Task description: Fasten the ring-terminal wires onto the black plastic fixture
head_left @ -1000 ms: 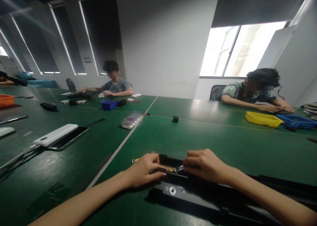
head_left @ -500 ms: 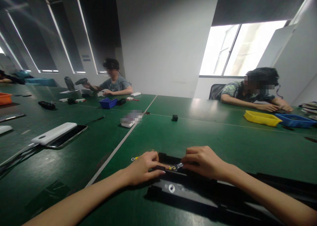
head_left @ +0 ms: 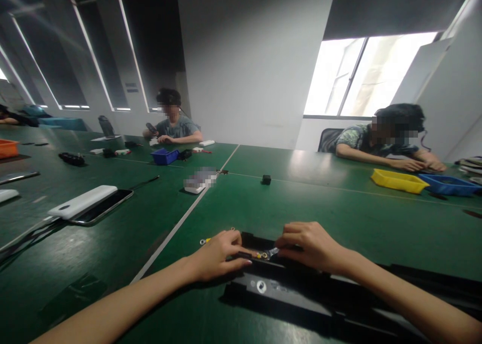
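My left hand (head_left: 214, 256) is closed around a short dark cable (head_left: 243, 254) with a yellow-sleeved ring terminal (head_left: 264, 255) on its end. Another yellow ring terminal (head_left: 204, 241) sticks out on the far side of that hand. From the right, my right hand (head_left: 309, 246) pinches a small shiny metal piece (head_left: 273, 252) against or right beside the ring; its kind is unclear, and its rear end is hidden by the fingers. Both hands are over a long black channel-shaped housing (head_left: 286, 289) lying on the green table. A round hole with a bright rim shows in its near side.
Ahead sits a small black cube (head_left: 266, 180), with a yellow bin (head_left: 399, 181) and a blue bin (head_left: 450, 185) to the right. A phone (head_left: 101, 208) and a white power bank (head_left: 85, 203) lie left, with cables. Two people work across the green table (head_left: 169, 198).
My hands stay nearly still, with the ring and the metal piece shifting only slightly. Across the table at left, a person's hand holding a dark object has moved right, closer to the body.
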Demonstrator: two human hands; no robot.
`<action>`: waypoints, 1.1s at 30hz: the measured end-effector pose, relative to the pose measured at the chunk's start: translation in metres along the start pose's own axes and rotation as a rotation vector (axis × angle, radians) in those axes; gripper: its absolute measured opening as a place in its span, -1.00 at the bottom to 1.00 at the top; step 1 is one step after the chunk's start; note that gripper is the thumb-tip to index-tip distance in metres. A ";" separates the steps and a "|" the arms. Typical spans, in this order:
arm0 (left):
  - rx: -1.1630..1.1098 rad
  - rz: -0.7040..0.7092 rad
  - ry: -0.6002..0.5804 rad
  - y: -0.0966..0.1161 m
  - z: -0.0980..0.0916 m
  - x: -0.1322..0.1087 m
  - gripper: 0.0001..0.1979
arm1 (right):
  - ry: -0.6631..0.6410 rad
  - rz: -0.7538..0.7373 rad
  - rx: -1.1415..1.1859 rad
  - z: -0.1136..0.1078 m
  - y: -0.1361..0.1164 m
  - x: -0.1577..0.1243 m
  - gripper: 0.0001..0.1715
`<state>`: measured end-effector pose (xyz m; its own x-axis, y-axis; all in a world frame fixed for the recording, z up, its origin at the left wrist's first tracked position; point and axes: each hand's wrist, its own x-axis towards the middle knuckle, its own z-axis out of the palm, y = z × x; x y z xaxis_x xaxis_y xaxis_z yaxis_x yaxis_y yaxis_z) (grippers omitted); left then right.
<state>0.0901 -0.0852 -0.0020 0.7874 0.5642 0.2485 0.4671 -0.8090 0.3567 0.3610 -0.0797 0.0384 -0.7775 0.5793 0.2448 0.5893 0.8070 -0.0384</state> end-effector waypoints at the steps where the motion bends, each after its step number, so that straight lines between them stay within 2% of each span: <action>1: 0.000 -0.002 0.001 0.000 0.000 0.000 -0.70 | 0.003 0.003 0.002 0.000 0.000 0.000 -0.78; 10: -0.011 -0.009 0.016 0.001 -0.001 -0.001 -0.69 | 0.045 0.031 -0.025 -0.001 -0.002 0.001 -0.80; 22: -0.009 0.009 0.025 -0.001 0.001 0.000 -0.70 | 0.113 0.145 -0.102 0.002 -0.005 0.000 -0.81; 33: 0.000 -0.005 0.006 -0.001 0.000 0.000 -0.70 | 0.129 0.101 -0.034 0.006 -0.003 0.000 -0.82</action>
<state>0.0893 -0.0846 -0.0027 0.7829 0.5688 0.2519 0.4706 -0.8064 0.3582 0.3578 -0.0812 0.0323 -0.6807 0.6358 0.3640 0.6715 0.7401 -0.0370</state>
